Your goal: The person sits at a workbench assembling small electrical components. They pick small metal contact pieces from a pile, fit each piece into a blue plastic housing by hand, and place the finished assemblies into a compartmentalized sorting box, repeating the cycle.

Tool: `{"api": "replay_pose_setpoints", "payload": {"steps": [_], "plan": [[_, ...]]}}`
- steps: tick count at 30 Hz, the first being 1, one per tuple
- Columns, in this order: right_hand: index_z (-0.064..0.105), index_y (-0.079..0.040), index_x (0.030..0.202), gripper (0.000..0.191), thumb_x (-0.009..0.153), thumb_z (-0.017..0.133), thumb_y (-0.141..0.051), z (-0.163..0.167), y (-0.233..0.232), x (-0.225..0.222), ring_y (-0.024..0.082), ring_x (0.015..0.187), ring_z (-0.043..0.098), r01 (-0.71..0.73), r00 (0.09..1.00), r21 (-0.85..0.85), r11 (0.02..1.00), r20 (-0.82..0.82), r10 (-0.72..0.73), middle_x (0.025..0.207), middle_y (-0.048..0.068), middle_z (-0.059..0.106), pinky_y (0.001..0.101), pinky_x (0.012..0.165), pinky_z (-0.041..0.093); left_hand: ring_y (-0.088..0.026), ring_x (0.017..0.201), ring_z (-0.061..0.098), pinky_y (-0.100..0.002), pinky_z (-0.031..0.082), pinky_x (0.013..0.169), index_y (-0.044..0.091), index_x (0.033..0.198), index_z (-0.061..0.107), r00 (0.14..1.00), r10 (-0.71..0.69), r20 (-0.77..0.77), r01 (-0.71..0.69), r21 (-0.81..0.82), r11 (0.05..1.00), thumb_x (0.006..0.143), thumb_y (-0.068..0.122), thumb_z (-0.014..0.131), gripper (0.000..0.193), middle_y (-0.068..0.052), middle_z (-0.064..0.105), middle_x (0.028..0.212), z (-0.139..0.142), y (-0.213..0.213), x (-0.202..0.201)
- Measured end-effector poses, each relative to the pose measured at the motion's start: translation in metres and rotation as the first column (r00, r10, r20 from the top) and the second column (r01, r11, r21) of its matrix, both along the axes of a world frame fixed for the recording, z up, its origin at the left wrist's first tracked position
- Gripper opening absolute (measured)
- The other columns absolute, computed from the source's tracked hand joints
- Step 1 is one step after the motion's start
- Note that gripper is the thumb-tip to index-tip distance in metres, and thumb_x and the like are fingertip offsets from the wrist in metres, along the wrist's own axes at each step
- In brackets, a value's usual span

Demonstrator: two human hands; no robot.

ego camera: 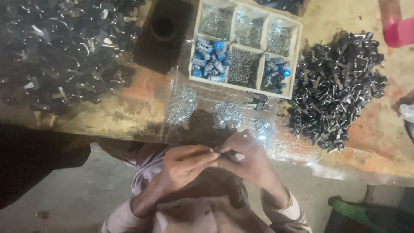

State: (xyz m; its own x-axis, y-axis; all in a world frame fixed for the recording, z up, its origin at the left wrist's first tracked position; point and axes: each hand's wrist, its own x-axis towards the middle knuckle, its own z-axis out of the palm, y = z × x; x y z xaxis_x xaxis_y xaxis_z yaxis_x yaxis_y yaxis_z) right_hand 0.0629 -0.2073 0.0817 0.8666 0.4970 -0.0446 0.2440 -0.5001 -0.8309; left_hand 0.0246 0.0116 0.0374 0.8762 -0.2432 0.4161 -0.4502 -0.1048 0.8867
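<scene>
At the near edge of a worn tabletop point(129, 116), a person's two bare hands meet over the lap, fingertips pressed together around a small blue part point(219, 154). The left hand point(183, 166) comes in from the left with its fingers pinched narrow on the part; the right hand point(246, 157) curls over from the right, its grip closed tight on the same piece. Most of the part is hidden by the fingers, so its shape cannot be told.

Just beyond the hands, three small heaps of bright metal clips point(182, 104) lie on a sheet of clear plastic point(293, 149) spread over the tabletop. Behind them sits a pale wooden tray point(297, 51) split into six compartments: the upper row holds fine silvery bits, the lower left and lower right hold blue cylinders point(210, 60), and the lower middle holds more small metal pieces. A dark square block point(161, 36) with a round hole stands just left of the tray. A heap of black parts point(334, 88) lies to the right of the tray, and a larger black heap point(64, 51) fills the far left. A pink object point(399, 30) shows at the upper right corner.
</scene>
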Motion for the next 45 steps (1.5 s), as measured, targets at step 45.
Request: {"api": "replay_pose_setpoints", "payload": {"steps": [45], "plan": [[0.076, -0.011, 0.098, 0.026, 0.072, 0.074, -0.009, 0.054, -0.042, 0.061, 0.028, 0.078, 0.073, -0.391, 0.853, -0.285, 0.875, 0.244, 0.461, 0.092, 0.005, 0.076, 0.0374, 0.068, 0.058, -0.020, 0.074, 0.078, -0.029, 0.062, 0.063, 0.004, 0.099, 0.074, 0.989, 0.144, 0.020, -0.145, 0.090, 0.985, 0.075, 0.016, 0.093, 0.032, -0.009, 0.078, 0.088, -0.019, 0.001, -0.006]]}}
